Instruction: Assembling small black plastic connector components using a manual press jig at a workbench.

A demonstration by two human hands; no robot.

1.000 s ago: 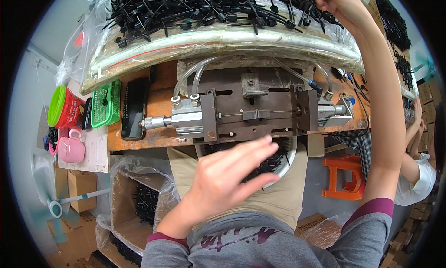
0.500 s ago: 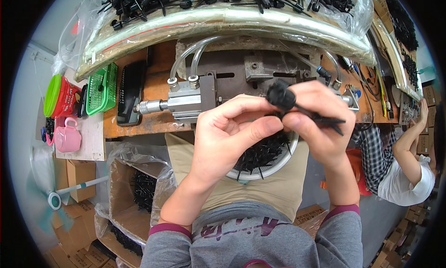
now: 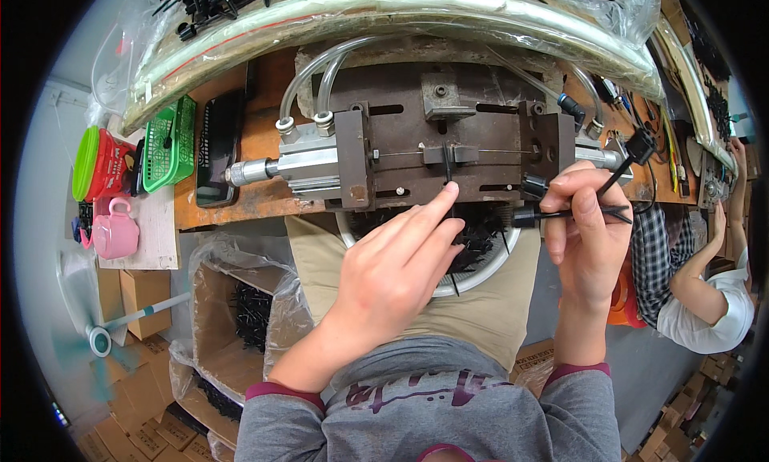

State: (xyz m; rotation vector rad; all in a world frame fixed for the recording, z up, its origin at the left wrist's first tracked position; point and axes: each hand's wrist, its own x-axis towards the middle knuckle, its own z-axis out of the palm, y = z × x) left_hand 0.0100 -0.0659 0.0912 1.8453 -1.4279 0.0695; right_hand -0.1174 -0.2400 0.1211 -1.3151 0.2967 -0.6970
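Note:
My left hand [image 3: 392, 274] reaches over the machine's front edge with its fingers stretched out. Its index fingertip touches the lower end of a thin black stem [image 3: 449, 170], which sits in the small holder at the middle of the brown metal fixture [image 3: 408, 186]. My right hand [image 3: 591, 226] is closed around several black plastic stemmed pieces [image 3: 633, 154] with thick heads, which poke out on both sides of the fingers. A white-rimmed basket [image 3: 481, 279] of black pieces rests on my lap, partly hidden under my left hand.
Silver cylinders [image 3: 308, 162] with clear hoses flank the fixture. Beyond it, a plastic-wrapped ledge [image 3: 384, 15] bears piled black pieces. A phone [image 3: 218, 150], green basket [image 3: 171, 154] and pink cup [image 3: 116, 230] stand left. A lined carton [image 3: 216, 318] is below; a co-worker [image 3: 705, 302] sits right.
My hands have moved apart: the left went down onto the stem in the fixture, the right drew away to the right with black pieces. The fixture's middle has come into view.

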